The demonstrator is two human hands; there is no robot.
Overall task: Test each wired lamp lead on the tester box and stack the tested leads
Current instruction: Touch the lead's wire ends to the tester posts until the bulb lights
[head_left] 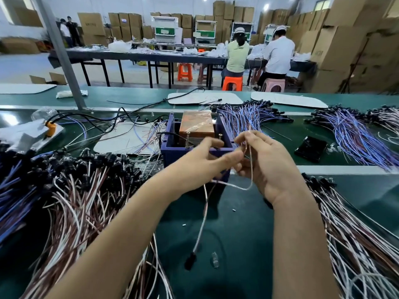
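Observation:
The purple tester box (170, 145) stands mid-table with a copper-coloured block and two upright screws inside. Just in front of it, my left hand (205, 164) and my right hand (262, 162) both pinch one white-and-brown wired lamp lead (204, 209). Its wire loops between the hands and hangs down to a black lamp holder (190, 261) lying on the green mat. The wire ends sit between my right fingertips, near the box's right front corner.
Piles of brown-and-white leads lie at the left (79, 190) and right (356, 234). Blue-and-purple bundles (354, 134) lie behind on the right. A black phone (311, 148) lies right of the box. Two seated people work at a far table.

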